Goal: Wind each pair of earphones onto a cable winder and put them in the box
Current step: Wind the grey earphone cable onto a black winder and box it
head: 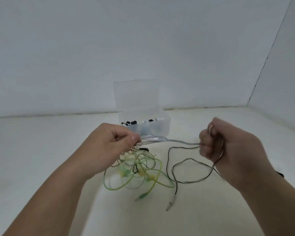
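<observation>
grey-black thin earphone cable [180, 141] runs taut between the hands. the right hand [228, 147] is curled in a fist round it, a loop over the fingers; the left hand [109, 143] pinches its other stretch among pale strands. a hard pull could, i judge, tighten knots in the yellow-green tangle of earphone cables [140, 174], which hangs just below the left hand onto the white table [41, 150]. the clear plastic box [160, 129] stands open just beyond both hands.

Cable [180, 142] is stretched between the hands, blurred. It is pinched by the left hand [109, 145] and gripped in the fisted right hand [228, 150]. Green tangle [140, 171] is spread on the table [41, 150] beneath. Box [153, 128] is seen behind, lid [136, 94] raised.
</observation>
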Tool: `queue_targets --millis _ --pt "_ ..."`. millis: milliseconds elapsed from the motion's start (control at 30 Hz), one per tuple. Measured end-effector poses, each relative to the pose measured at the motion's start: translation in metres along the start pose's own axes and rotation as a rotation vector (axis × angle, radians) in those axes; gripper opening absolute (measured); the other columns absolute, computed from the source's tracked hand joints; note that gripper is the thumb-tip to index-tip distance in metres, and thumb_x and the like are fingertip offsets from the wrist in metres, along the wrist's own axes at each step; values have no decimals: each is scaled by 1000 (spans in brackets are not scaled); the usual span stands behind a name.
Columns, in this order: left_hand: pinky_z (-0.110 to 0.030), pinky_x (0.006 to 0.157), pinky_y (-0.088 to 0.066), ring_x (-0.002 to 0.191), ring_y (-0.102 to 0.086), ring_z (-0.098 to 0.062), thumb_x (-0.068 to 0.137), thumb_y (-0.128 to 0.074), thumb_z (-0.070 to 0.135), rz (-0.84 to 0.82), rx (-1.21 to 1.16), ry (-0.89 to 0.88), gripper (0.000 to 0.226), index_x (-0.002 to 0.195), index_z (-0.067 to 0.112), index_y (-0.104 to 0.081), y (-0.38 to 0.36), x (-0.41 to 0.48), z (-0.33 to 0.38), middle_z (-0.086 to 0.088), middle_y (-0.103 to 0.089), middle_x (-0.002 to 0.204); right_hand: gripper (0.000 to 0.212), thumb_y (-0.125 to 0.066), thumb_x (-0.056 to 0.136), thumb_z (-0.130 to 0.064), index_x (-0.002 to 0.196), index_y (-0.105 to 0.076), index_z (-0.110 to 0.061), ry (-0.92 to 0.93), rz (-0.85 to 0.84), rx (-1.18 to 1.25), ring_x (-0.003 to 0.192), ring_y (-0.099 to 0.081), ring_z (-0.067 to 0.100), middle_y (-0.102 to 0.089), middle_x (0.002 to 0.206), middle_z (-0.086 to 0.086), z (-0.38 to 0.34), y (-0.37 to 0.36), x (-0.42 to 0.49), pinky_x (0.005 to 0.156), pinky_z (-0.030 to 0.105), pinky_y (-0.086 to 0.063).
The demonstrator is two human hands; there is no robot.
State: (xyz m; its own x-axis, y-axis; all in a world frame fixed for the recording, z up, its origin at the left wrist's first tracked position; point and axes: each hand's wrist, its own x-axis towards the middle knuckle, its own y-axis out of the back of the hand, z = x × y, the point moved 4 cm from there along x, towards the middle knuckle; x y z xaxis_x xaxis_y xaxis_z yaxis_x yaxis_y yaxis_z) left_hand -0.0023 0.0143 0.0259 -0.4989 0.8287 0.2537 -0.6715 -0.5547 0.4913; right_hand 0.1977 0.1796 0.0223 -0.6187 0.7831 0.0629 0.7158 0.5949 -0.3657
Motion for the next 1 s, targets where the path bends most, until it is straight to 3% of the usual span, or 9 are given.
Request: queue_targets --millis 133,200,300,467,600,733,767,933,1000 --pt "-14 63 -39 68 -57 -7 93 -65 27 69 44 -47 26 71 36 -76 -10 1 1 3 -64 82 19 -75 83 -16 86 -56 -12 -14 -134 -513 52 -37 18 -46 59 2 21 -13 -7 52 27 -33" --pt "-23 70 -45 76 -61 -12 93 -65 25 99 2 -38 26 71 32 -76 -15 1 2 4 -67 86 17 -79 80 -23 91 -66 -25 -6 -227 -814 50 -38 11 -45 56 -8 30 -21 -12 49 17 -33" --pt "-28 68 -47 73 -63 -20 95 -63 26 154 -39 18 28 72 24 -77 -19 0 3 -3 -71 77 17 -78 81 -33 73 -71 -20 53 -318 -1099 46 -36 5 -41 48 -13 34 -30 -18 47 14 -31" --pt "-35 73 -43 63 -67 -21 101 -52 25 132 -169 184 33 74 12 -66 -23 0 -5 1 -52 51 25 -68 90 -37 73 -76 -20 74 -310 -955 45 -22 9 -29 49 -7 21 -31 -20 44 16 -22" --pt "-15 59 -45 65 -68 -13 99 -56 30 139 -6 54 24 79 25 -67 -23 0 0 -8 -63 66 21 -65 91 -38 77 -77 -27 168 -257 -863 53 -24 15 -33 60 5 15 -30 -19 48 20 -22" --pt "-43 79 -57 81 -70 -25 92 -53 51 52 -139 -36 47 63 18 -72 -27 -2 11 -6 -72 76 17 -66 93 -27 81 -78 -30 189 -214 -798 45 -25 10 -38 55 -2 11 -27 -18 44 17 -25" --pt "-43 78 -56 81 -72 -23 89 -57 51 19 -190 -30 49 59 15 -70 -28 -3 12 -6 -72 74 18 -66 93 -24 81 -77 -29 194 -210 -793 43 -25 8 -38 53 -4 12 -27 -17 43 17 -25" --pt "-38 69 -53 67 -68 -23 74 -84 24 -141 -222 55 16 83 21 -71 -36 -5 9 -3 -76 91 18 -66 93 -20 78 -76 -22 203 -202 -775 42 -30 6 -37 43 -15 15 -28 -16 44 12 -26" --pt "-36 71 -55 69 -68 -22 73 -83 17 -205 -225 73 25 93 27 -73 -39 -6 10 3 -76 98 17 -67 93 -21 78 -75 -22 216 -203 -780 42 -31 5 -38 43 -15 15 -29 -16 44 11 -28"
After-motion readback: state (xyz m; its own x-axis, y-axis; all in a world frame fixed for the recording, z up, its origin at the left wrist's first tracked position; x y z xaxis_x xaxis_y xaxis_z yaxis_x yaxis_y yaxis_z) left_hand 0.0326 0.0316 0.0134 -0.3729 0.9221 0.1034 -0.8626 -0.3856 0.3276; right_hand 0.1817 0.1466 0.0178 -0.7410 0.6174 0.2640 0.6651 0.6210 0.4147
